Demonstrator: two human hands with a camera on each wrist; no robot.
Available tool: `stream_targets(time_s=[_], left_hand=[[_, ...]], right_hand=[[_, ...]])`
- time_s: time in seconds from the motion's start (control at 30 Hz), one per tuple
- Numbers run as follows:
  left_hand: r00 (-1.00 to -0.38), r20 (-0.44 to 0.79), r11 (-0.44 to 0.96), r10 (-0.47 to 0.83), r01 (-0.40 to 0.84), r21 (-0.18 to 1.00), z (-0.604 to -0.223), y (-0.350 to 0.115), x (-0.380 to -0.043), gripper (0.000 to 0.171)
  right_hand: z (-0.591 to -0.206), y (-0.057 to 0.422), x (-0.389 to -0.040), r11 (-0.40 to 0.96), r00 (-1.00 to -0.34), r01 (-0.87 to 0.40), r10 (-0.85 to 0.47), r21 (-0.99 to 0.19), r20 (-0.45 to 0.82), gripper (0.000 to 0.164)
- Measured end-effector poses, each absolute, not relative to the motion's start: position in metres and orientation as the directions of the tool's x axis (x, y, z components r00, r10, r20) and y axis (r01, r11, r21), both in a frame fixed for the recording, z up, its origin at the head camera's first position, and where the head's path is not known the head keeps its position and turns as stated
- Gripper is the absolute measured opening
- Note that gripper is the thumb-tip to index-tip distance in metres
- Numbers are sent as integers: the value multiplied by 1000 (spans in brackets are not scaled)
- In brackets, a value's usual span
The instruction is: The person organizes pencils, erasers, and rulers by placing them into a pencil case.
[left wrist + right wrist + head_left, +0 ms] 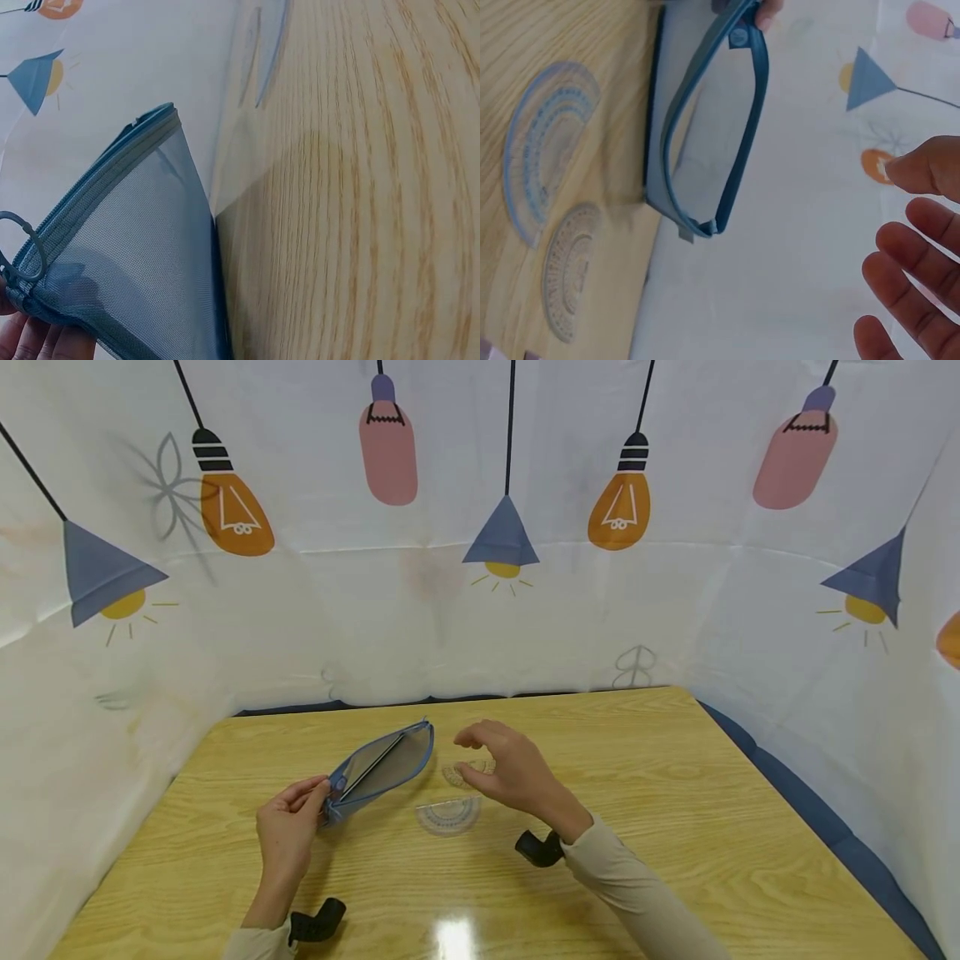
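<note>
My left hand [288, 827] pinches the near end of a mesh zip pouch [382, 764] with blue edging. The pouch's mouth gapes, and a slim dark line shows inside it in the head view. A blue ring hangs by the zip [90, 176] in the left wrist view. To the pouch's right, my right hand [517, 772] is raised with thumb and fingers spread, holding nothing. Below it on the table lie two clear protractors: a larger bluish one [536, 142] and a smaller one [566, 277], partly hidden by the right hand in the head view.
The wooden table [675, 827] ends at a white curtain [315, 610] printed with lamps, which surrounds its back and sides. Dark blue cloth [817, 810] runs along the right edge. A black wrist mount [540, 849] sits at the right wrist, another mount [318, 920] at the left.
</note>
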State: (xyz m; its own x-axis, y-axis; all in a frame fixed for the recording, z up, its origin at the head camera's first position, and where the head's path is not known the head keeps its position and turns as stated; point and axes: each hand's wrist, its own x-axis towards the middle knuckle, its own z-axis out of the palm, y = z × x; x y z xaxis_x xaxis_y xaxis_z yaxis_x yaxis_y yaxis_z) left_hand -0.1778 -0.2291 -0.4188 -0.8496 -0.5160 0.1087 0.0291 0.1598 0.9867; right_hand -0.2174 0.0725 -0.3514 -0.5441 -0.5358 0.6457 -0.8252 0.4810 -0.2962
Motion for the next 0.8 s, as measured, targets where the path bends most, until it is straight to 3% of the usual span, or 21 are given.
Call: stream_targets(time_s=[0.37,0.8], left_hand=[[-852,110,156,-511,34,987,-419,-228,-178,29],[-851,100,159,-516,19,987,-420,-226,-179,29]], right_hand=[[-359,94,-217,437,-550,-824,-468,-360,691,29],[-363,117,-215,465,-640,-756,-377,-461,669,31]])
